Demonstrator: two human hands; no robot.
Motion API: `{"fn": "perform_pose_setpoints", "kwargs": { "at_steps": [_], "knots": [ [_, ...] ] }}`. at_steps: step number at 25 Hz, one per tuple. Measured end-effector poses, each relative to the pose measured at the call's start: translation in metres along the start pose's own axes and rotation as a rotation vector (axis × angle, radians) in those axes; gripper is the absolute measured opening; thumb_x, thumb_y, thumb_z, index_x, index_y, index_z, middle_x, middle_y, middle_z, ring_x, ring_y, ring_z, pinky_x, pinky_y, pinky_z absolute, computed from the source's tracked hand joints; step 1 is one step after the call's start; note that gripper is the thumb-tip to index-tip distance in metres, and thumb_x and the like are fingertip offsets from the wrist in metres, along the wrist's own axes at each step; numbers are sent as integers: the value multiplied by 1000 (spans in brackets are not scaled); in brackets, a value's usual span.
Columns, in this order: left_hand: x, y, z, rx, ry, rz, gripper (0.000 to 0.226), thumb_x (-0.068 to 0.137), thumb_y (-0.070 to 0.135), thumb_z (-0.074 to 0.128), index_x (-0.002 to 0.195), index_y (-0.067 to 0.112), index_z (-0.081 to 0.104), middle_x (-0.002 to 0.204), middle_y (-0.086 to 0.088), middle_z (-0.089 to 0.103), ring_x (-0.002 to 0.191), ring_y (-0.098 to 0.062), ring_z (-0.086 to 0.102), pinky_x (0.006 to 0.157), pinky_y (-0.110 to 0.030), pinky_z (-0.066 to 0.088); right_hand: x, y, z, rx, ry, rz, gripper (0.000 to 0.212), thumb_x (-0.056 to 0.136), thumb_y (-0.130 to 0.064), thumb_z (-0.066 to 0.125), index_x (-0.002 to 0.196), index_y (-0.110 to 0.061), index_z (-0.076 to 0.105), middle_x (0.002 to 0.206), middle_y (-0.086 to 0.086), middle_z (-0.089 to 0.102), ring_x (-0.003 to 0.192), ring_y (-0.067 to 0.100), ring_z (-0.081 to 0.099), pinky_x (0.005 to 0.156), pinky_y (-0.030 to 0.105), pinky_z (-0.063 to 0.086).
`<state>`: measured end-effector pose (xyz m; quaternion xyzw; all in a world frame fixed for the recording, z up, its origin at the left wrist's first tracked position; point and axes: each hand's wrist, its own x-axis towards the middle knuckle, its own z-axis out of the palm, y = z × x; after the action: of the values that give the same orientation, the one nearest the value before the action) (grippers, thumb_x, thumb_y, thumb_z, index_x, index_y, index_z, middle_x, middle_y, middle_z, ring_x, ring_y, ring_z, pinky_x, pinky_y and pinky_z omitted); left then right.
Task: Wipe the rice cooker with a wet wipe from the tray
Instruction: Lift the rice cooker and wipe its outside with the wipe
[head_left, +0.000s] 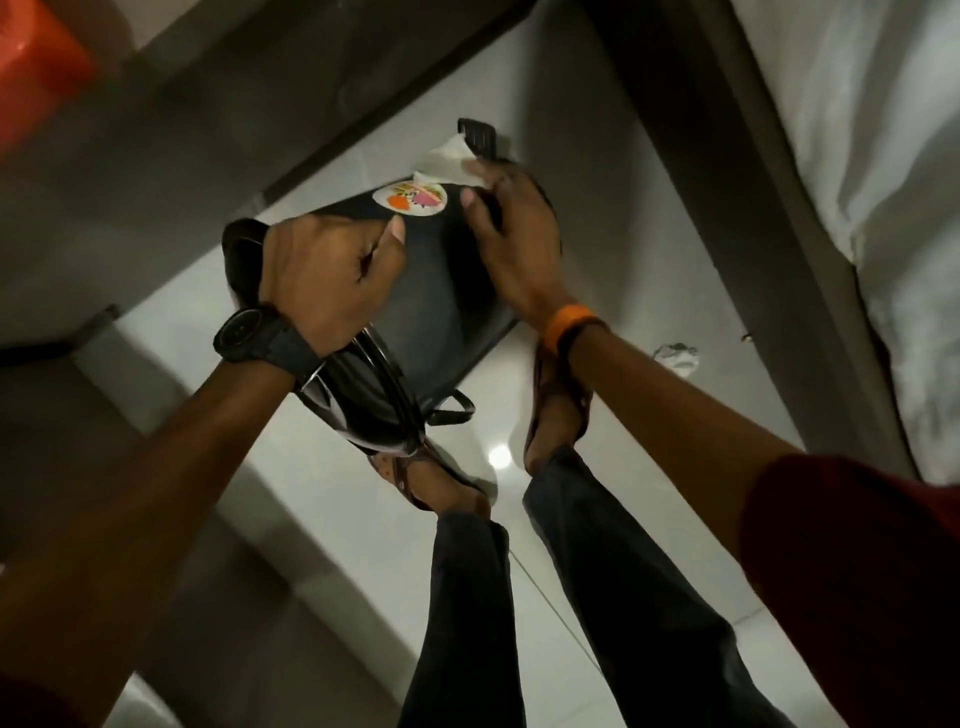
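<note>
1. Both hands are engaged: the left hand (332, 275) is closed over the rim of the black, glossy rice cooker (441, 306), which is held tilted above the pale tiled floor (597, 332).
2. A crumpled white wet wipe (449, 163) is pinched in the fingers of the right hand (511, 249) and pressed against the cooker's far edge, beside a round colourful sticker (410, 198).
3. Wiping is judged to be under way; further strokes across the dark side seem called for next.
4. A crumpled white scrap (678, 357) lies on the floor right of the right hand, well apart; nothing is seen obstructing. The tray is not in view.
</note>
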<state>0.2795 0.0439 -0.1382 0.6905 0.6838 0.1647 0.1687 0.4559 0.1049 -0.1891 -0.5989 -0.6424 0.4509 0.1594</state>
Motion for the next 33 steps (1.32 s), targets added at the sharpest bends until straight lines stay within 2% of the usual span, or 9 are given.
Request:
{"fn": "perform_pose_setpoints", "kwargs": {
  "at_steps": [6,9,12,15,20,22,27,30,33],
  "knots": [
    [0,23,7,88,-102,131,44,98,30,43,57,21,32,48,-5,37,44,-23,35,49,-30,27,78,14,5,-565,-224,-9,39,103,-26,40,121,-14,73,136,14,65,127,31,58,101,32,43],
    [4,28,5,88,-115,97,45,98,29,46,55,20,34,47,-5,36,44,-25,37,51,-30,26,61,11,-9,-336,-161,-16,28,98,-18,52,106,-8,76,114,12,76,100,18,68,80,12,48],
    [8,24,4,-2,-101,-37,48,99,28,47,53,16,41,47,-6,39,47,-27,39,52,-34,31,-37,17,-21,-81,-193,-271,18,91,-6,60,106,-3,69,119,17,68,110,25,65,97,22,50],
    [6,15,8,-107,-69,-173,52,101,27,48,52,14,40,46,-1,35,46,-24,36,55,-29,22,-116,42,-26,-202,-328,-488,35,94,-15,60,128,-8,63,147,13,56,135,26,53,116,27,41],
    [-5,8,18,-122,-60,-228,54,102,32,45,52,11,42,44,4,30,40,-10,27,51,-29,17,-58,80,-30,-74,-134,196,55,108,-31,42,160,-17,29,166,6,33,153,24,34,124,48,31],
    [-2,8,17,-135,-59,-255,54,102,34,44,52,13,40,44,7,28,40,-10,28,54,-27,21,-63,76,-26,12,-158,253,56,109,-35,39,161,-21,24,170,1,25,158,20,23,128,48,24],
    [0,8,16,-143,-57,-270,55,101,32,46,49,19,33,43,7,28,40,-11,28,47,-25,21,-94,66,-20,-122,-266,-340,52,107,-36,34,156,-17,37,164,5,39,155,20,32,129,44,21],
    [2,9,17,-152,-62,-245,55,101,36,44,49,19,34,44,4,30,40,-13,29,48,-23,22,-34,78,-19,10,-33,244,51,107,-40,36,152,-18,45,157,8,47,146,25,44,123,48,35],
    [5,4,19,-184,-59,-275,55,99,38,43,50,12,38,45,-1,33,43,-21,33,54,-28,28,-33,89,-16,54,83,453,58,104,-52,29,141,-17,57,140,10,62,128,27,60,110,49,49]
  ]
}}
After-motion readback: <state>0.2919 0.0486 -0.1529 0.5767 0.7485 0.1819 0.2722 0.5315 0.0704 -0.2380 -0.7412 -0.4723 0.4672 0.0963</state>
